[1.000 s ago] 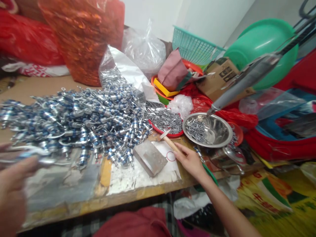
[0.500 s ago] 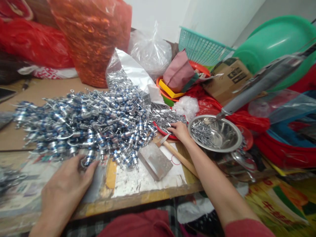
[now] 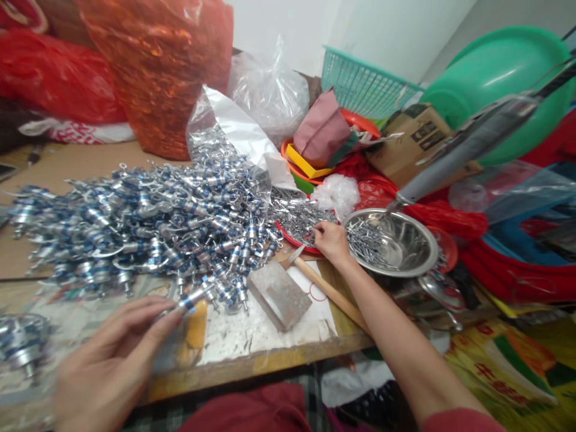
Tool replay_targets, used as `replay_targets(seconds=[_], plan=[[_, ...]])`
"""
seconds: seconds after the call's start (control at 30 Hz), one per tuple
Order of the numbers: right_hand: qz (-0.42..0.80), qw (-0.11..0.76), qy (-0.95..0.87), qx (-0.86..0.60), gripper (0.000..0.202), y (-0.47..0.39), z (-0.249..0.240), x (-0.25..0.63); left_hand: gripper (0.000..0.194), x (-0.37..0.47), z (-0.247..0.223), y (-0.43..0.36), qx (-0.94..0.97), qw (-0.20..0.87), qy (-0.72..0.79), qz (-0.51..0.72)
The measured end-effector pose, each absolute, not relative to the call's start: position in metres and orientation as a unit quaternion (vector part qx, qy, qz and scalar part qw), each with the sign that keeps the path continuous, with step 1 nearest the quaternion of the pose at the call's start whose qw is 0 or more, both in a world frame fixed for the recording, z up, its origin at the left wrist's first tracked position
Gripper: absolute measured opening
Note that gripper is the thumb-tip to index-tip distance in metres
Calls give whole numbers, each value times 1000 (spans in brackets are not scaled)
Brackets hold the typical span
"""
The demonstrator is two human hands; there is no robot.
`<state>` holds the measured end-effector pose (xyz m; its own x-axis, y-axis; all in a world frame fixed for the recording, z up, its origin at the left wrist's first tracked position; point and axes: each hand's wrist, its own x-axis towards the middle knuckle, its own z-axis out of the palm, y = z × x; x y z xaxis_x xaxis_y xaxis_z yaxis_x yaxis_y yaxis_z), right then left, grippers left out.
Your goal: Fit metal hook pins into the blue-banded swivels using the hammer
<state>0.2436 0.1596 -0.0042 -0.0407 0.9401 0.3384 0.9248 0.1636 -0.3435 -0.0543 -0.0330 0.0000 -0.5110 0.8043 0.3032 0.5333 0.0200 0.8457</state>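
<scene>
In my left hand [image 3: 105, 360]: one blue-banded fitting [image 3: 194, 298], pinched; a loose grip could drop it. At my right hand [image 3: 333, 242], hold unclear: small metal pieces [image 3: 297, 217].

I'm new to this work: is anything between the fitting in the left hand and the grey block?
Yes: several other fittings at the right front edge of the heap lie between the fitting in the left hand and the grey block; whether it is raised above them, I can't tell.
</scene>
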Motion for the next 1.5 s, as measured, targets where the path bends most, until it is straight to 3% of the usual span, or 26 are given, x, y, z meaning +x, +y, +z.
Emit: replay_targets(seconds=[0.17,0.37,0.6,0.77,0.93,1.07,1.23,1.37,1.5], plan=[[53,292,-751,-589,18,120,21,223,9,0,18,-7,563,270,600,499],[176,338,-849,-366,17,41,46,186,15,23,11,1,611,260,554,502],[190,366,-850,-326,19,27,43,181,14,24,16,-2,608,252,561,502],[194,378,-846,-321,18,22,44,181,11,21,21,-3,595,322,532,509],[107,389,-871,-280,23,13,38,191,5,18,22,-2,526,418,541,506],[8,353,-912,-209,23,13,37,198,6,19,28,0,532,429,551,479],[40,398,-885,-240,29,14,33,196,9,16,37,1,569,428,542,447],[139,430,-842,-297,26,9,27,189,13,15,32,0,543,464,563,416],[242,440,-786,-362,19,5,28,185,25,23,25,-4,453,531,546,463]])
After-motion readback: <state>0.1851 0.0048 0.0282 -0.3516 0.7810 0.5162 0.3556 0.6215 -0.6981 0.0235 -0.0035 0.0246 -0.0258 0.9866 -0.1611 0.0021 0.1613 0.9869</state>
